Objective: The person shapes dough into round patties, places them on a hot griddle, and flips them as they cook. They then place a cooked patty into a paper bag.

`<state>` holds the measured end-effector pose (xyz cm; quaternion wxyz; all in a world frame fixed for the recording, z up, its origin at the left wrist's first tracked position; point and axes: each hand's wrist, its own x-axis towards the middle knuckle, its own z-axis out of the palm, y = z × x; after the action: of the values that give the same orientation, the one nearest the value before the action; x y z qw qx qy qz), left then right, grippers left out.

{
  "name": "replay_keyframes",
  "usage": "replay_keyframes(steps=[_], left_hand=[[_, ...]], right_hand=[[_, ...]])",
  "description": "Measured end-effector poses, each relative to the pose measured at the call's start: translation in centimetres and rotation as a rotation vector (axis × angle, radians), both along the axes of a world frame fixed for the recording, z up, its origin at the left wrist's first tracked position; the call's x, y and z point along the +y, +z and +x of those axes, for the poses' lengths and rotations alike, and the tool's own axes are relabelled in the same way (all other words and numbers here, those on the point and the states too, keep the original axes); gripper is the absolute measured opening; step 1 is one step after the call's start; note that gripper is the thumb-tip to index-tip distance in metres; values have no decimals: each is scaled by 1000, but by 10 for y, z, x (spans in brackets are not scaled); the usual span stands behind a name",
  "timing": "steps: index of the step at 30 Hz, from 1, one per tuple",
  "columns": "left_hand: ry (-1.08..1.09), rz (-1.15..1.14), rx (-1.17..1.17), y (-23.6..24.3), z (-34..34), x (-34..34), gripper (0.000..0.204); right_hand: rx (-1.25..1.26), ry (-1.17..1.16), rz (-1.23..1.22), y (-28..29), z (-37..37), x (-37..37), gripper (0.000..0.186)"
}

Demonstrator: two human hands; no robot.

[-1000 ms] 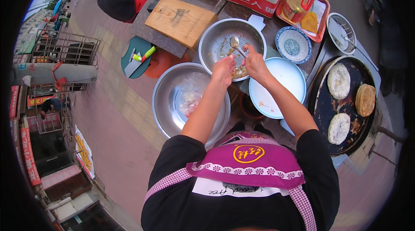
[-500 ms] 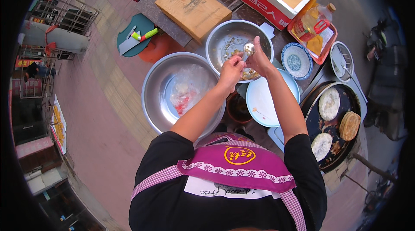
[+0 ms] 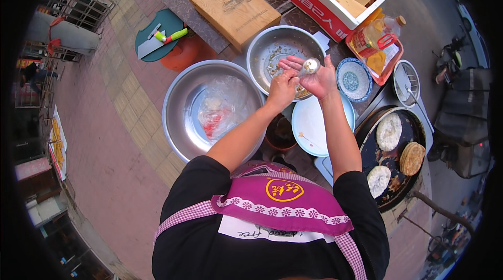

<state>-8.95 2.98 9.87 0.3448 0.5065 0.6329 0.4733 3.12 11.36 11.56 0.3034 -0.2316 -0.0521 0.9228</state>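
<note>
My left hand [image 3: 283,90] is closed round the handle of a metal spoon [image 3: 310,66]. Its rounded end lies over the palm of my right hand [image 3: 323,82], whose fingers are stretched out and apart, palm up. Both hands are over the near right rim of a steel mixing bowl [image 3: 263,52] with chopped bits of food stuck to its inside. Below my right wrist sits a pale blue-rimmed plate [image 3: 320,129] with a few crumbs on it. Left of my left forearm stands a large steel basin [image 3: 179,107] holding a crumpled clear plastic bag [image 3: 225,103].
A black pan [image 3: 392,183] at right holds two pale flatbreads [image 3: 389,132] and a browned one [image 3: 412,158]. A patterned bowl [image 3: 354,79], an oil bottle [image 3: 374,36] and a strainer [image 3: 406,83] stand nearby. Behind are a wooden block [image 3: 233,10] and a red-white box [image 3: 319,10].
My right hand has turned from edge-on to palm up, with its fingers spread under the spoon. The spoon stays in my left hand. The whole view has shifted slightly.
</note>
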Motion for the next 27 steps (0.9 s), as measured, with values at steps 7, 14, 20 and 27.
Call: replay_keyframes(steps=[7,14,20,27], left_hand=[[-77,56,38,11,-1,-2,27],[-66,-10,153,-5,-17,0,20],[-16,-14,285,-1,-27,-5,13],[-107,-21,202,0,-14,-8,13]], right_hand=[[-6,-105,53,-15,6,6,108],[202,-181,-51,-14,9,-9,107],[-268,-161,-27,-18,12,-2,107],[137,-197,-44,-20,11,1,110]])
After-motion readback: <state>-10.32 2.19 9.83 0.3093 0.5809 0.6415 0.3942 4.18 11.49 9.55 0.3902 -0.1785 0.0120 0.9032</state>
